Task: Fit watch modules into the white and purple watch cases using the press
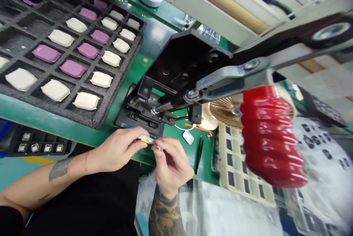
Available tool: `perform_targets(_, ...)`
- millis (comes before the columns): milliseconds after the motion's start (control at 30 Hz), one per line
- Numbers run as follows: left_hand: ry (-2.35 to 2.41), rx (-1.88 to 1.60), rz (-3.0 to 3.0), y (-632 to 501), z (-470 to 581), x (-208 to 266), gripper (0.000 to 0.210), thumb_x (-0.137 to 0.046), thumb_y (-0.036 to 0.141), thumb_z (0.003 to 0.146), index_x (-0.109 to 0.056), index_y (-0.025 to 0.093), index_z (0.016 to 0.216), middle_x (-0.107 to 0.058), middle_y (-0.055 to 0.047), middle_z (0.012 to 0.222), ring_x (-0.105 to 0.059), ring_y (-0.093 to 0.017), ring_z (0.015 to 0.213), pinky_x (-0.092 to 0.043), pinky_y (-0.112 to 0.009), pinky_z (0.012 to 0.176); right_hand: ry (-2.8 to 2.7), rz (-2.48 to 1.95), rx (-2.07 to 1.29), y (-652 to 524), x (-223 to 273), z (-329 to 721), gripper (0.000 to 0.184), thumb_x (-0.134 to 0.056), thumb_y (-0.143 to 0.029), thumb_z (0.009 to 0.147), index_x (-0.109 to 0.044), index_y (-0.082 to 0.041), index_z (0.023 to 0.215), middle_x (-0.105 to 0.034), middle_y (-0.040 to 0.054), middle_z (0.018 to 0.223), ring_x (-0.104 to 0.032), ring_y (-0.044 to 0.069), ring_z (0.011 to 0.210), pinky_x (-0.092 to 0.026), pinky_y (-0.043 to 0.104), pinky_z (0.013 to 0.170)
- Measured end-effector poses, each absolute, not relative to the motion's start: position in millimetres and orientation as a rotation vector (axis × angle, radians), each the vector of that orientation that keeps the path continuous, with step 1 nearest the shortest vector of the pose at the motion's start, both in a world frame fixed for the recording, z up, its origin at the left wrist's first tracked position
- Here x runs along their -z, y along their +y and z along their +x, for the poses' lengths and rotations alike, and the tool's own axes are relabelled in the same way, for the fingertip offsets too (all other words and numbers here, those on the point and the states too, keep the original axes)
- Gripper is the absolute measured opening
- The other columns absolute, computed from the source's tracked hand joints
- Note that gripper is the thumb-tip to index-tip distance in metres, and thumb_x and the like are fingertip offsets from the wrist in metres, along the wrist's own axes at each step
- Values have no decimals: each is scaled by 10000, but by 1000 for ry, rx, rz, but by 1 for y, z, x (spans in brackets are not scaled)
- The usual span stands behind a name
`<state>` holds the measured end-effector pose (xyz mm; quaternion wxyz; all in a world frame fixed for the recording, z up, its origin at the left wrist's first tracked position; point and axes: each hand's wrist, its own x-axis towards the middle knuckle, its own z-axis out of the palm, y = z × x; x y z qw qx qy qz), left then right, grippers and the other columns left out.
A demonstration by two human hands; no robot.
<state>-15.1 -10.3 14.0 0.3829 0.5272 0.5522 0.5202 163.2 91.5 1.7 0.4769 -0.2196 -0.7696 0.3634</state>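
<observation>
My left hand (118, 151) is closed on a small white part with a yellow strip (146, 140), gripping it between thumb and fingers at the bench's front edge. My right hand (172, 162) meets it from the other side, thumb and fingertips pinched together. A tiny shiny bit shows at those fingertips, too small to name. Just behind both hands stands a black toggle-clamp fixture (143, 114), whose long lever ends in a red ribbed grip (271, 136) at the right.
A dark foam tray (107, 101) at the left holds several white and purple casings. Black tweezers (199, 155), a small clear-white cover (188, 137) and a gold-coloured fan (227, 111) are right of the fixture. Farther right lies a cream compartment tray (224, 162).
</observation>
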Motion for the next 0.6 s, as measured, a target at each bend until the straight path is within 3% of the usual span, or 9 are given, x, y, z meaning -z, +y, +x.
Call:
perform_targets(100,1440,-1310,1467,-11,-14,-13,152,-555,248,1190,-700,222,1225,-801,-37,1165,-742,-192,1022,-523,-289,897,-1924,-503,-865,93,-2,169,281,-743,-103,1027,-834,-283,1223,-782,28,937,-757,212,850,-670,420,838)
perform_targets(167,1467,-1298,1504,-12,-13,-14,151,-555,237,1189,-700,222,1230,-808,-41,1173,-754,-199,1036,-531,-295,902,-1982,-483,-869,95,-9,168,306,-749,-64,1006,-835,-284,1200,-790,21,944,-755,210,855,-656,412,847)
perform_targets(333,1519,-1232,1613,-15,-12,-13,147,-558,250,1187,-698,242,1141,-801,-23,1044,-768,-197,926,-542,-291,834,-2225,-473,-793,104,-41,167,162,-730,-116,1051,-822,-237,1108,-782,41,945,-703,199,829,-598,359,759)
perform_targets(400,1586,-1197,1691,-19,-12,-10,122,-580,253,1177,-700,248,1155,-801,-26,1034,-764,-195,896,-542,-289,827,-2339,-482,-748,104,-48,168,112,-711,-215,1101,-816,-241,1070,-766,39,931,-704,201,856,-611,356,794)
perform_targets(500,1666,-1125,1747,-23,-19,-5,99,-624,291,1159,-708,249,1187,-788,-11,979,-744,-176,810,-547,-272,788,-2389,-517,-708,99,-41,165,207,-693,-360,1145,-823,-240,1038,-753,33,944,-721,191,922,-634,331,873)
perform_targets(600,1735,-1096,1668,-25,-35,4,149,-657,388,1138,-724,258,1113,-750,19,866,-701,-168,702,-548,-267,695,-2326,-583,-614,91,-23,153,241,-680,-409,1162,-842,-230,1161,-793,40,1093,-741,163,1030,-628,291,994)
